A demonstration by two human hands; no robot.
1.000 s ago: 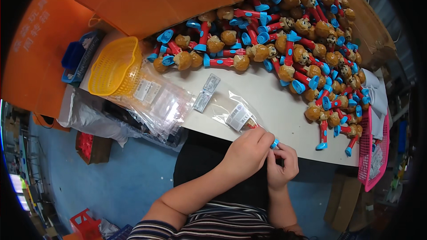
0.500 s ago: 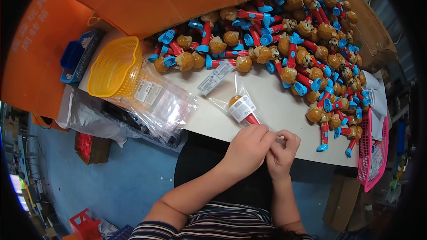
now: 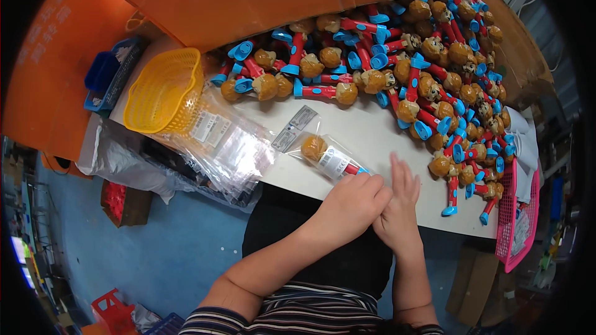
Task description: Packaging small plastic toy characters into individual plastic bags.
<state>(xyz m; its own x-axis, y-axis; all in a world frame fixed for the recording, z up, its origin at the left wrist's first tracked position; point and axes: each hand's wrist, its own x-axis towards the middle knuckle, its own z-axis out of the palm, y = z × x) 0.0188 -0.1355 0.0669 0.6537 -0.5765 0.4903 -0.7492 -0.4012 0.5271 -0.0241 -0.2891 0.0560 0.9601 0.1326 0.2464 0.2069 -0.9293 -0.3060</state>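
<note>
Head view, the only one. Landmark: the yellow basket point(image 3: 186, 102) on the white table point(image 3: 372, 136).

Your left hand point(image 3: 352, 206), well to the right of and below the basket, is closed, fingers gripping the lower end of a clear bag point(image 3: 334, 162). Your right hand point(image 3: 400, 211), just beyond it on the side away from the basket, is open, fingers stretched out, touching the left; its thumb is partly hidden.

The bagged toy point(image 3: 314, 147) lies to the right of and below the basket: round brown head towards the basket, red body and blue foot end towards your left hand. A white label wraps the bag.

Stack of clear bags point(image 3: 239, 155): touching the basket, at its lower right. Heap of similar toys point(image 3: 434, 80): right of the basket. Pink basket point(image 3: 506, 211): far right of it. Blue container point(image 3: 101, 74): near its left side.
</note>
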